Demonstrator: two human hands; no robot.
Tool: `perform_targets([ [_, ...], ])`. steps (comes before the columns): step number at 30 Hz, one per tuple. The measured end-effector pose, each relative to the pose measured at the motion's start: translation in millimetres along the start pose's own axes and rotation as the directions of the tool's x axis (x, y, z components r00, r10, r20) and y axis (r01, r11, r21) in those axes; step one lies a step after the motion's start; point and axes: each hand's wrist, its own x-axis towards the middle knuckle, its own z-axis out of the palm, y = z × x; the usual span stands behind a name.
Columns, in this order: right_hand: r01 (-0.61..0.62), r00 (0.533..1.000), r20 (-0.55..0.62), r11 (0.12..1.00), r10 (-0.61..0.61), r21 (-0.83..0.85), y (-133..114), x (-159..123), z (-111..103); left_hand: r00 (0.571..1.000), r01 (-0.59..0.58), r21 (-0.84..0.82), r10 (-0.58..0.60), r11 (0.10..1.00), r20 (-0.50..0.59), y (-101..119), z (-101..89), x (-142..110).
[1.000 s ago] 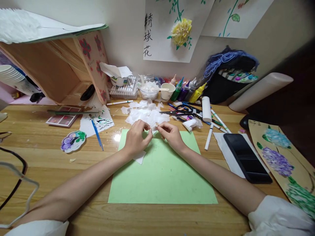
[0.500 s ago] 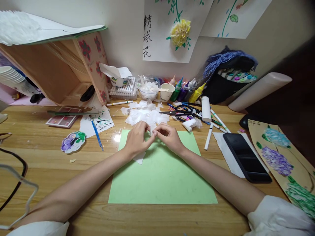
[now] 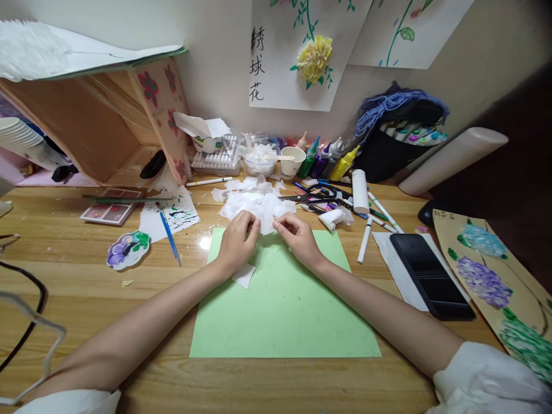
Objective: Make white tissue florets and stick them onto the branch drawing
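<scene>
My left hand (image 3: 236, 244) and my right hand (image 3: 297, 236) are together over the far edge of a light green paper sheet (image 3: 284, 310) on the wooden desk. Both pinch a small white tissue piece (image 3: 267, 223) stretched between their fingertips. Just beyond them lies a pile of white tissue scraps (image 3: 254, 201). One loose white scrap (image 3: 244, 276) rests on the green sheet under my left wrist.
Scissors (image 3: 310, 195), markers (image 3: 366, 238), a white tube (image 3: 360, 191) and paint bottles (image 3: 328, 161) crowd the back right. A black phone (image 3: 431, 276) and a flower painting (image 3: 491, 276) lie right. A blue brush (image 3: 169, 233), a flower palette (image 3: 128, 248) and a paint set (image 3: 112, 210) sit left.
My hands came together about half a second ago, then drew slightly apart again, still working the white tissue piece. Nothing else on the desk moved.
</scene>
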Motion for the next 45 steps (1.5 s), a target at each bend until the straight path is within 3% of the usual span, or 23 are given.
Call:
perform_targets([
  [9, -0.044, 0.993, -0.106, 0.998, 0.047, 0.033, 3.6, 3.2, -1.4, 0.989, 0.105, -0.110, -0.115, 0.988, -0.088, -6.8, 0.3, 3.6],
  [14, -0.076, 0.976, -0.208, 0.994, 0.058, -0.078, 12.6, 6.7, -2.8, 0.968, 0.217, -0.006, -0.215, 0.976, -0.132, -12.7, 0.1, 7.0],
  [18, -0.006, 0.945, -0.318, 0.971, -0.072, -0.238, 8.0, 3.5, -4.5, 0.942, 0.249, 0.070, -0.225, 0.966, -0.249, -18.2, 1.5, 7.7],
  [20, 0.157, 0.972, -0.127, 0.950, -0.197, -0.271, -0.8, -2.3, -3.6, 0.919, 0.215, 0.044, -0.186, 0.976, -0.348, -19.6, 2.3, 7.3],
  [21, 0.264, 0.965, 0.068, 0.932, -0.255, -0.250, -5.7, -6.0, -2.1, 0.907, 0.194, 0.028, -0.168, 0.981, -0.386, -19.8, 2.6, 7.1],
  [23, 0.431, 0.846, 0.417, 0.886, -0.331, -0.171, -14.3, -13.5, 3.0, 0.895, 0.167, -0.001, -0.152, 0.986, -0.419, -19.6, 2.7, 6.8],
  [25, 0.515, 0.750, 0.563, 0.840, -0.347, -0.169, -19.2, -19.7, 10.3, 0.891, 0.173, -0.030, -0.169, 0.985, -0.421, -19.5, 2.7, 6.9],
  [27, 0.556, 0.731, 0.593, 0.798, -0.337, -0.233, -20.0, -23.5, 17.3, 0.883, 0.200, -0.065, -0.209, 0.978, -0.421, -20.4, 2.7, 7.4],
  [30, 0.592, 0.737, 0.582, 0.745, -0.344, -0.309, -17.9, -25.1, 22.8, 0.862, 0.222, -0.123, -0.253, 0.967, -0.439, -23.2, 2.6, 8.7],
  [32, 0.583, 0.765, 0.532, 0.743, -0.364, -0.329, -16.7, -24.2, 21.8, 0.866, 0.209, -0.156, -0.257, 0.965, -0.430, -24.8, 1.9, 9.6],
  [36, 0.400, 0.913, 0.213, 0.869, -0.349, -0.292, -15.2, -18.3, 12.2, 0.959, 0.141, -0.225, -0.189, 0.964, -0.210, -21.3, -1.9, 9.7],
  [39, 0.260, 0.965, 0.010, 0.947, -0.263, -0.191, -12.0, -11.2, 4.5, 0.994, 0.059, -0.241, -0.079, 0.969, -0.072, -12.9, -5.8, 7.2],
  [45, 0.042, 0.999, -0.001, 0.997, -0.042, 0.066, -2.3, -1.9, 1.0, 0.990, -0.115, -0.231, 0.132, 0.966, 0.058, -2.1, -9.5, 2.6],
])
